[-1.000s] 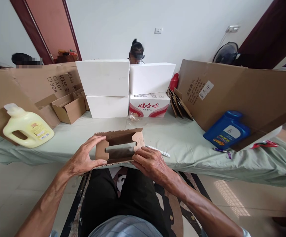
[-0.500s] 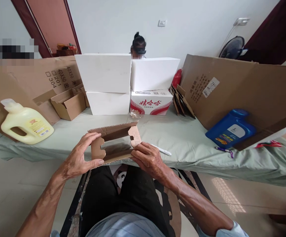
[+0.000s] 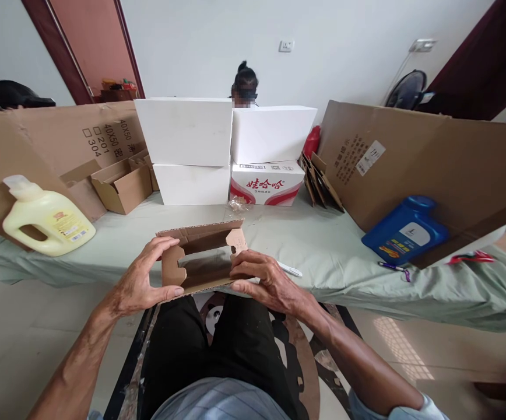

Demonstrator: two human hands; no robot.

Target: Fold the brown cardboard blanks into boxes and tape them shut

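A small brown cardboard box (image 3: 204, 281) is held at the table's near edge, its open side facing me, with notched flaps folded in at its left and right ends. My left hand (image 3: 148, 274) grips its left end, fingers over the upper edge and thumb along the lower one. At the right end, my right hand (image 3: 264, 277) has its fingers on the notched flap and its thumb by the lower edge. Just right of that hand lies a white pen-like tool (image 3: 291, 270), partly hidden by it.
White boxes (image 3: 183, 131) are stacked at the back beside a red-and-white printed carton (image 3: 268, 185). A yellow jug (image 3: 47, 219) stands left, a blue bottle (image 3: 406, 230) right. Large cardboard panels (image 3: 414, 151) flank the green cloth (image 3: 126, 245). Another person (image 3: 245, 81) is behind the boxes.
My right hand has shifted its hold on the right flap, its thumb now stretched toward the box's lower edge. The left hand keeps its grip.
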